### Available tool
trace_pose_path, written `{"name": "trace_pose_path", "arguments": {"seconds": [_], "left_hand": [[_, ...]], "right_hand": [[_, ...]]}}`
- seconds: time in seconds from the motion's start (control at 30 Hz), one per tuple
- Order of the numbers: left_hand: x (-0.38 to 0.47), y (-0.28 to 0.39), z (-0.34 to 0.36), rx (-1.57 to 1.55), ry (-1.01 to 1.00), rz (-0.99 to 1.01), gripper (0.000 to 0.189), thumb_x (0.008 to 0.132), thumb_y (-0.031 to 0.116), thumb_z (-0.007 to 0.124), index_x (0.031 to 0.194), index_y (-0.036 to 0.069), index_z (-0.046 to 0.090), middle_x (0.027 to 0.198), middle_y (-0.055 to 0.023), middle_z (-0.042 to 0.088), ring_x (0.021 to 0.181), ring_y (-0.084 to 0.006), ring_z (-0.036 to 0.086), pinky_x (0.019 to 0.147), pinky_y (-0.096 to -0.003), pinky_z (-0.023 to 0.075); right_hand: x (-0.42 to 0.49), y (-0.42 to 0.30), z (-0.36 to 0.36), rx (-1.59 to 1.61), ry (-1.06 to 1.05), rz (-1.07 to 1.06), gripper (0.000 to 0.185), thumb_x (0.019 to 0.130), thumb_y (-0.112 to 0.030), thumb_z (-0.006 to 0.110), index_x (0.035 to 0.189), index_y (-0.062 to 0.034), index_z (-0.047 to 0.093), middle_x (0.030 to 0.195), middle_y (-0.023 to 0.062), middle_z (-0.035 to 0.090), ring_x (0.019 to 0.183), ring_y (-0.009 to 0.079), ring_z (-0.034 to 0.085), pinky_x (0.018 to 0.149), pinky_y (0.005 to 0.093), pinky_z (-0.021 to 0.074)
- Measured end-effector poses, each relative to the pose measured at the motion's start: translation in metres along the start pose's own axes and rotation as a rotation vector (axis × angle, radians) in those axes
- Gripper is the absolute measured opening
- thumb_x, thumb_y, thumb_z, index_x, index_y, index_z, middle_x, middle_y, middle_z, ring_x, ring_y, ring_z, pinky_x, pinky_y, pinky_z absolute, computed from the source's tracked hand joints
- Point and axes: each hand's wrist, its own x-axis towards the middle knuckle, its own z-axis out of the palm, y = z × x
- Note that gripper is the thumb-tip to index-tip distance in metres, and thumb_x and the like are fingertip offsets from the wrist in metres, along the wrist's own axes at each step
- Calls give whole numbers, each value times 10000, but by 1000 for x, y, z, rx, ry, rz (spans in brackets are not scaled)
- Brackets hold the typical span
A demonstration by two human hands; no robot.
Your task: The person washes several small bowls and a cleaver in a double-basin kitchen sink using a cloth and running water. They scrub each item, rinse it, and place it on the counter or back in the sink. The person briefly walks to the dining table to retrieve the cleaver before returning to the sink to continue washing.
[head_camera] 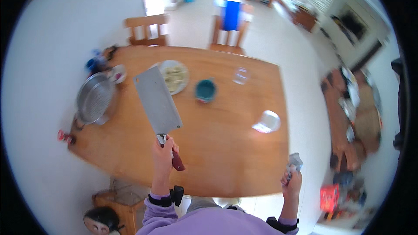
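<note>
My left hand (165, 153) grips the dark red handle of a cleaver (158, 99), its broad steel blade raised over the left half of the wooden table (222, 156). The blade points away from me and overlaps the edge of a white plate (185, 80) holding pale food pieces (174, 77). Off the table's right edge, my right hand (292, 182) is closed around a crumpled grey cloth or wipe (295, 161); blur hides its exact kind.
A teal mug (205, 90) stands mid-table. To the right are a clear glass (241, 75) and a clear round container (270, 121). A metal steamer pot (96, 99) sits by the left wall. Wooden chairs (146, 27) stand beyond the far edge. A wooden stool (130, 213) is at lower left.
</note>
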Motion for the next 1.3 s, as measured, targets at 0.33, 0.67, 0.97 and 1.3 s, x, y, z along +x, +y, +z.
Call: {"name": "trace_pose_path", "arguments": {"seconds": [0.33, 0.67, 0.97, 1.3], "left_hand": [[-297, -161, 276, 298, -966, -298, 117, 866, 132, 578, 844, 42, 508, 590, -30, 520, 494, -103, 492, 451, -246, 383], [-705, -397, 438, 559, -1577, -327, 188, 864, 176, 582, 778, 76, 449, 551, 2, 442, 441, -96, 442, 420, -257, 369], [-1116, -542, 475, 776, -2056, -246, 144, 862, 152, 517, 802, 31, 467, 545, -3, 433, 418, -102, 438, 401, -253, 344], [-1589, -653, 326, 813, -2732, -825, 148, 839, 129, 556, 724, 65, 487, 559, -21, 477, 417, -131, 475, 411, -263, 378]], "right_hand": [[-192, -30, -381, 375, 767, -346, 126, 922, -174, 512, 903, -52, 484, 592, 3, 434, 429, 71, 356, 385, 214, 254], [-492, 34, -665, 652, 1520, -650, 91, 883, -144, 499, 863, -55, 491, 655, 13, 456, 473, 61, 378, 408, 203, 306], [-681, 78, -841, 966, 2057, -773, 135, 908, -168, 521, 822, -84, 458, 608, 11, 439, 427, 73, 343, 380, 210, 250], [-842, 198, -895, 1384, 2803, -774, 100, 894, -203, 534, 867, -136, 466, 636, 1, 494, 424, 67, 389, 342, 184, 307]]}}
